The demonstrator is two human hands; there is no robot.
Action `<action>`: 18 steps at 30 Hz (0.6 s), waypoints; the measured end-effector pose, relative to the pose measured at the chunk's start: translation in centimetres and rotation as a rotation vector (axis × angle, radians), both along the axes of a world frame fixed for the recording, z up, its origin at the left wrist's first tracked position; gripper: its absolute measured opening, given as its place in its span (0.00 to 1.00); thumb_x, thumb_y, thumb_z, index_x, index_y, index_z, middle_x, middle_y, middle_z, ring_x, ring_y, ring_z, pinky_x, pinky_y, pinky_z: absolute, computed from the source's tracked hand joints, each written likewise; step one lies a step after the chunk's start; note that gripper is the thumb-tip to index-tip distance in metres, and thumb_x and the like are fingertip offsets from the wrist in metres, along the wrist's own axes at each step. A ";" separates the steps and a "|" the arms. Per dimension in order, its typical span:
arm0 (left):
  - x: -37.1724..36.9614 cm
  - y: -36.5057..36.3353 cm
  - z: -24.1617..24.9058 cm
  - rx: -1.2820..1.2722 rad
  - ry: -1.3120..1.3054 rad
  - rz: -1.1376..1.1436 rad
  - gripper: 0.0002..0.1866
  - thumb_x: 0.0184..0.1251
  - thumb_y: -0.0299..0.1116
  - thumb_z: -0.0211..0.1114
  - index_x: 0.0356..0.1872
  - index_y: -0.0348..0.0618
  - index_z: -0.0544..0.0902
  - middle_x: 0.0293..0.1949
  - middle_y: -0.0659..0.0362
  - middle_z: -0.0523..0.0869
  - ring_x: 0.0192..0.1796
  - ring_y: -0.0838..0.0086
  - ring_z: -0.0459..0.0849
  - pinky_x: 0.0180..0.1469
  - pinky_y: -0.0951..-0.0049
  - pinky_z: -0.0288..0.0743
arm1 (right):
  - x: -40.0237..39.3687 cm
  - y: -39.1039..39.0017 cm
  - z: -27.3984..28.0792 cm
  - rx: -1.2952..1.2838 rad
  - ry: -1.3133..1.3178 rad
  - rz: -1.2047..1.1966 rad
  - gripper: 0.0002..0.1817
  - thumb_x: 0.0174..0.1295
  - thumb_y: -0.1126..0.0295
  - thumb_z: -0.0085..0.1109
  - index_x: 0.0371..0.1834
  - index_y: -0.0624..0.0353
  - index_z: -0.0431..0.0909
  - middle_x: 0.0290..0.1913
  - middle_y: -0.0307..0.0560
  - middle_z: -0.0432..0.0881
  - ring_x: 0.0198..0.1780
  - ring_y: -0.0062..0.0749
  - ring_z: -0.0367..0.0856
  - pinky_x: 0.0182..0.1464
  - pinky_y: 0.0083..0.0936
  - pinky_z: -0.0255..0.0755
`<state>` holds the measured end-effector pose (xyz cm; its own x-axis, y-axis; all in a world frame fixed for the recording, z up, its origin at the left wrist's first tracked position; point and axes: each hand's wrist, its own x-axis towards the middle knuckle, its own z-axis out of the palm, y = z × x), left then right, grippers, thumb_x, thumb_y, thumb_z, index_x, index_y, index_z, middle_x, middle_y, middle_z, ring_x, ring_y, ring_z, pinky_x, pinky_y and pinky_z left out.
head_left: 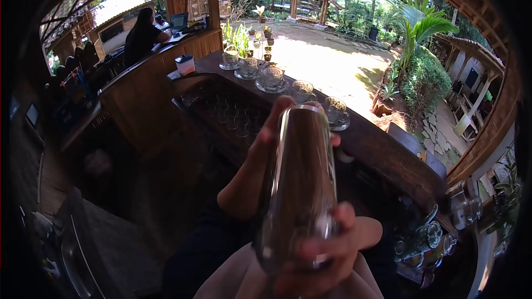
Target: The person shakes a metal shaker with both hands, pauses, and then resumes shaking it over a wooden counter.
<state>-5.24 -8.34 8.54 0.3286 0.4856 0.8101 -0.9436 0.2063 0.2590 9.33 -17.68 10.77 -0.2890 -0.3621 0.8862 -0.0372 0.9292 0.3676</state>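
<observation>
A shiny metal cylinder, like a shaker [302,177], fills the middle of the view, its narrower end pointing away. Near that far end my left hand [271,124] is wrapped round it, partly hidden behind the metal. Lower down, my right hand [327,246] grips the wide near end, slightly blurred. Beyond the shaker, several glass cups on saucers stand in a row along the dark wooden counter [377,152], among them one cup [272,77] and another [336,109] just past my hands.
Below the counter is a shelf with upturned glasses [235,122]. A lidded container [185,65] stands at the counter's left end. Glass jars [426,235] are at the lower right. A person [143,36] sits at a desk at the upper left.
</observation>
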 end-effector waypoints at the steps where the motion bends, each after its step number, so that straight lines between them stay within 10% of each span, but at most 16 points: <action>1: 0.8 0.5 0.8 0.377 -0.146 0.207 0.36 0.70 0.55 0.58 0.70 0.45 0.61 0.65 0.44 0.69 0.63 0.45 0.76 0.58 0.41 0.77 | 0.1 0.8 0.2 0.002 0.001 -0.006 0.19 0.49 0.74 0.66 0.42 0.35 0.83 0.50 0.21 0.81 0.59 0.28 0.79 0.66 0.54 0.61; 3: -0.4 2.5 -0.3 0.460 -0.138 0.202 0.38 0.68 0.56 0.61 0.70 0.44 0.62 0.67 0.43 0.67 0.63 0.43 0.75 0.58 0.40 0.77 | -0.4 3.1 -0.3 0.329 -0.030 0.142 0.18 0.51 0.74 0.65 0.42 0.32 0.83 0.48 0.17 0.80 0.58 0.19 0.79 0.64 0.54 0.62; 7: -1.8 7.4 -5.8 -0.604 0.212 -0.246 0.30 0.75 0.57 0.45 0.58 0.38 0.75 0.52 0.47 0.83 0.50 0.58 0.85 0.52 0.58 0.82 | -2.1 11.1 -3.3 -0.396 -0.020 -0.181 0.22 0.48 0.59 0.68 0.48 0.50 0.81 0.55 0.46 0.81 0.63 0.52 0.74 0.64 0.54 0.64; 9: 0.2 9.0 -8.5 -0.664 0.391 0.476 0.30 0.75 0.56 0.47 0.59 0.38 0.75 0.50 0.47 0.83 0.50 0.57 0.85 0.53 0.55 0.81 | -2.8 12.5 -4.0 -0.657 0.060 -0.198 0.26 0.46 0.57 0.70 0.48 0.58 0.80 0.54 0.52 0.81 0.63 0.53 0.74 0.65 0.51 0.65; 10: 0.2 8.9 -8.3 -0.649 0.393 0.463 0.30 0.75 0.56 0.47 0.59 0.38 0.75 0.50 0.47 0.83 0.50 0.57 0.85 0.53 0.55 0.81 | -2.7 12.2 -3.6 -0.703 0.145 -0.233 0.26 0.46 0.57 0.70 0.48 0.59 0.81 0.53 0.53 0.81 0.62 0.52 0.75 0.65 0.50 0.65; 12: -1.1 8.0 -6.6 -0.576 0.058 -0.373 0.30 0.75 0.56 0.48 0.60 0.38 0.74 0.49 0.48 0.83 0.53 0.58 0.84 0.56 0.55 0.80 | -2.6 10.1 -1.1 -0.517 0.145 -0.260 0.24 0.45 0.60 0.72 0.46 0.60 0.82 0.52 0.55 0.82 0.59 0.50 0.77 0.63 0.50 0.68; 15: -2.1 2.6 -0.2 -0.360 0.157 -0.357 0.29 0.74 0.54 0.54 0.64 0.43 0.67 0.57 0.46 0.75 0.65 0.52 0.75 0.61 0.51 0.78 | -5.3 4.5 -1.4 -0.028 0.287 -0.114 0.15 0.51 0.70 0.66 0.42 0.36 0.84 0.47 0.20 0.83 0.60 0.29 0.78 0.65 0.43 0.64; 17: -0.6 4.8 0.8 0.430 -0.102 -0.028 0.36 0.70 0.59 0.56 0.71 0.49 0.60 0.61 0.44 0.73 0.68 0.46 0.70 0.62 0.41 0.75 | -3.7 4.0 -0.6 0.248 0.031 -0.153 0.16 0.52 0.72 0.65 0.42 0.34 0.83 0.46 0.16 0.82 0.60 0.24 0.78 0.65 0.43 0.63; 18: -0.8 5.2 0.5 0.438 -0.088 -0.031 0.36 0.70 0.56 0.58 0.71 0.52 0.57 0.61 0.45 0.73 0.67 0.43 0.71 0.64 0.43 0.73 | -4.2 4.8 -1.0 0.200 0.069 -0.130 0.16 0.53 0.71 0.64 0.43 0.34 0.83 0.48 0.17 0.81 0.60 0.25 0.78 0.65 0.43 0.63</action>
<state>-6.03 -3.10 9.08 0.2584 0.0819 0.9626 -0.9610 0.1234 0.2475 5.12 -12.84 9.76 -0.2863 -0.4961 0.8197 0.1093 0.8331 0.5423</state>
